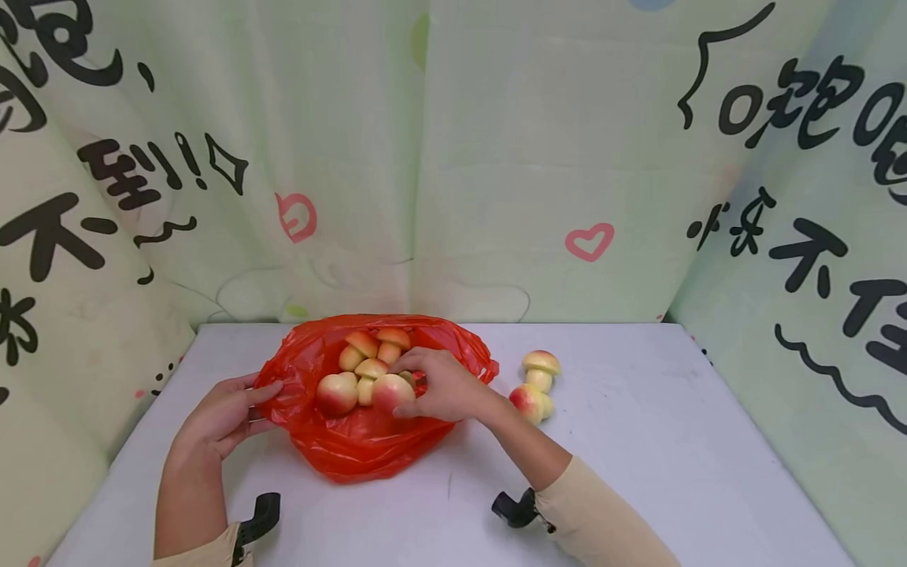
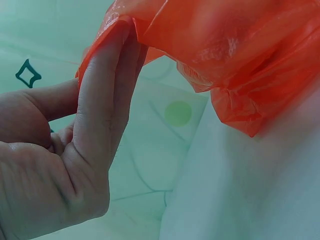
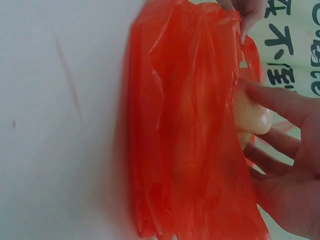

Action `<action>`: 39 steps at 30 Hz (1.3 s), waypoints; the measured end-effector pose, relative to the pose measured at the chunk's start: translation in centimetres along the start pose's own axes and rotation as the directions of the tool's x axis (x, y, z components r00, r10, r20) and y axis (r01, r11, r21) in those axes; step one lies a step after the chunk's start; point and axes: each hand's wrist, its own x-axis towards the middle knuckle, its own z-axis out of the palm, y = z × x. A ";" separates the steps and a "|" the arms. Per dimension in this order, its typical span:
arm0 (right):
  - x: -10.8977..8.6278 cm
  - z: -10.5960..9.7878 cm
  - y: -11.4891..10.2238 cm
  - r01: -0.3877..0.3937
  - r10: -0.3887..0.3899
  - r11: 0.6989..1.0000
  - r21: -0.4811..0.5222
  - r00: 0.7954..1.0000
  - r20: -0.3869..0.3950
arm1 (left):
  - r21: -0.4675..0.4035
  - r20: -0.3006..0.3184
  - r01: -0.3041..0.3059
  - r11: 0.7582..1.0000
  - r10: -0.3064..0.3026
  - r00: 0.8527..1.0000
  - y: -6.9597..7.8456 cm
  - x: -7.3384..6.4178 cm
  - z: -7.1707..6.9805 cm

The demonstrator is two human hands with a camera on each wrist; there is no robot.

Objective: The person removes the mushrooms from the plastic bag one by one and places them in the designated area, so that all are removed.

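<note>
Left grip (image 1: 223,415) pinches the crumpled red bag (image 1: 354,450) at its rim; right grip (image 1: 446,386), part-closed, holds a red-and-cream mushroom (image 1: 390,393) inside it.

The red bag (image 1: 368,457) looks like thin, crinkled, glossy plastic. The mushrooms (image 1: 336,394) appear smooth with a soft sheen, the tabletop (image 1: 694,457) smooth and matt, the curtain (image 1: 496,157) matt, creased cloth.

Right fingers (image 1: 420,361) partly hide a mushroom (image 1: 390,393) in the red bag (image 1: 354,455).
</note>
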 end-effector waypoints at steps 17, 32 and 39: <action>-1.8 -2.6 0.6 0.024 -0.024 1.000 -0.007 0.995 -0.096 | 0.008 0.008 -0.014 1.000 0.014 1.000 -0.1 0.0 -0.1; -3.7 -4.1 1.8 -0.047 0.058 0.996 0.070 0.986 -0.158 | 0.007 0.014 -0.019 1.000 0.019 1.000 -0.1 0.1 -0.2; -5.0 -5.0 2.5 -0.021 0.036 0.997 0.074 0.979 -0.201 | -0.002 0.020 -0.021 1.000 0.021 1.000 -0.1 0.2 -0.3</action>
